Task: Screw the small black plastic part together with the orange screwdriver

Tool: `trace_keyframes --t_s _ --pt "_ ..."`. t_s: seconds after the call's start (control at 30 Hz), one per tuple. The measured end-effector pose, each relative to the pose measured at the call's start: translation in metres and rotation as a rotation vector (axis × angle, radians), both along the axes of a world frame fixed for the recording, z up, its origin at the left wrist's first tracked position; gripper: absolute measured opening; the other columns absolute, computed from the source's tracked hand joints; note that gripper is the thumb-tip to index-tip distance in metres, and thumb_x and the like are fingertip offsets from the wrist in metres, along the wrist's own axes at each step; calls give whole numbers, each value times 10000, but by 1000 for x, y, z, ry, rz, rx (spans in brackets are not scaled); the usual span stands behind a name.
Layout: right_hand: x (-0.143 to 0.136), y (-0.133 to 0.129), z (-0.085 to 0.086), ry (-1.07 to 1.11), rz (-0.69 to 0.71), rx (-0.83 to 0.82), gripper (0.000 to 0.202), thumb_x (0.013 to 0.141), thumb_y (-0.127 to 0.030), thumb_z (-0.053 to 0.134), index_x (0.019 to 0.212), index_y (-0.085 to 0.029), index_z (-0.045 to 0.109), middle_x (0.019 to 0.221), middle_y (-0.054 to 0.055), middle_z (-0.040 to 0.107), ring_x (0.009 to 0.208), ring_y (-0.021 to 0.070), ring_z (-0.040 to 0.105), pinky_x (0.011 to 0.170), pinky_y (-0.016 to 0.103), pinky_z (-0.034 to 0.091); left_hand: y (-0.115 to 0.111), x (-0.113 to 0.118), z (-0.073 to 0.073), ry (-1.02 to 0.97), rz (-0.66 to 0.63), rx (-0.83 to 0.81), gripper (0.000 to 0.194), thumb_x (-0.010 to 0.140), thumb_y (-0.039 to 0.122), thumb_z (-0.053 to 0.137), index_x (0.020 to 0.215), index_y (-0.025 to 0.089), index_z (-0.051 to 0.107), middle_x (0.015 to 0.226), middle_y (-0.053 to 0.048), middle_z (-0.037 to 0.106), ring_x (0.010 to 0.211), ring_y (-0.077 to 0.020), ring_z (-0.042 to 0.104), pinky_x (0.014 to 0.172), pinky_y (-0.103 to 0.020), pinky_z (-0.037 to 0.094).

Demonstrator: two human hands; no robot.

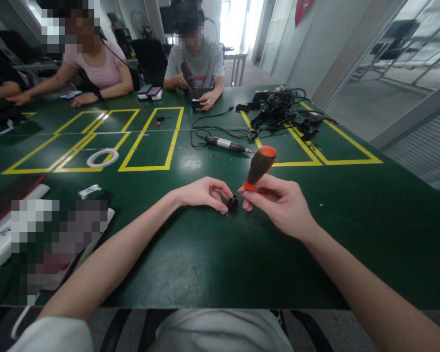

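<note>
Near the middle of the green table (168, 244), my left hand (207, 194) is closed around the left side of a small round black part (232, 204), fingertips and thumb touching it. The part rests on the tabletop, its narrow top pointing up. Just to its right, my right hand (278, 203) pinches an orange and black screwdriver (260, 167) at the lower end of its handle. The handle leans up and to the right. The screwdriver's tip is hidden by my fingers, so I cannot tell whether it touches the part.
Beyond my hands lies a corded electric screwdriver (225, 143). Tangled black cables (282, 110) are heaped at the back right. A white ring (102, 158) and a power strip (3, 239) are on the left. Across the table, a person (196, 63) holds a power tool; another person (95, 68) sits beside.
</note>
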State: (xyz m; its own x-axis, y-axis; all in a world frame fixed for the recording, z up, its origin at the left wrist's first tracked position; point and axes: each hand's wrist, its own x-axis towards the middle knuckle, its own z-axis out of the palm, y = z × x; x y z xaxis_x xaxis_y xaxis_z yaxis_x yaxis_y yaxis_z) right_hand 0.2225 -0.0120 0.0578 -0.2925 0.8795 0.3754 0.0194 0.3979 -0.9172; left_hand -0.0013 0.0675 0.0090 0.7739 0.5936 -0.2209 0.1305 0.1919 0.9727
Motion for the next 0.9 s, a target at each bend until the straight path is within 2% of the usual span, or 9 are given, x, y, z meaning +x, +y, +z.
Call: trace_keyframes --t_s 0.17,0.23,0.33,0.5,0.67,0.77,0.9 --pt "3 3 -1 5 45 -103 406 888 -552 852 906 -156 767 727 56 735 602 193 739 605 317 681 1 -1 2 -13 -27 -19 502 611 219 1002 1041 109 766 841 -53 821 729 -119 778 717 -208 594" --pt "3 4 -3 34 74 -120 415 901 -556 838 946 -154 746 739 58 746 620 197 753 625 316 688 1 -2 3 -5 -36 -17 526 616 215 1000 1076 110 767 840 -48 820 729 -115 776 724 -205 596" --pt "2 3 -6 77 71 -114 430 850 -526 892 995 -172 694 792 42 765 620 179 756 625 289 682 1 -1 2 6 -18 -9 584 598 174 998 1126 124 753 925 -54 830 726 -108 776 723 -205 600" --pt "1 3 -7 39 4 -89 409 828 -523 903 861 -166 707 755 58 760 600 189 742 598 299 673 0 0 -2 -6 45 -19 516 534 198 1025 940 115 718 870 -46 820 689 -118 775 673 -205 596" --pt "5 7 -4 38 2 -59 374 818 -503 918 832 -165 758 760 54 754 584 180 727 582 299 670 -1 -1 0 -2 32 -22 491 546 221 1027 930 105 746 848 -62 823 709 -121 778 694 -209 603" --pt "7 8 -3 8 66 -79 382 869 -529 872 870 -158 783 757 67 758 615 191 739 627 325 684 -2 -3 2 6 23 -7 489 577 190 1011 991 101 766 855 -60 823 707 -111 773 694 -198 595" --pt "6 5 -4 -2 96 -88 392 912 -538 824 991 -159 760 823 71 770 673 190 753 683 331 687 -3 -1 2 14 43 14 616 561 151 1005 1123 123 756 950 -71 831 745 -130 790 726 -220 615"
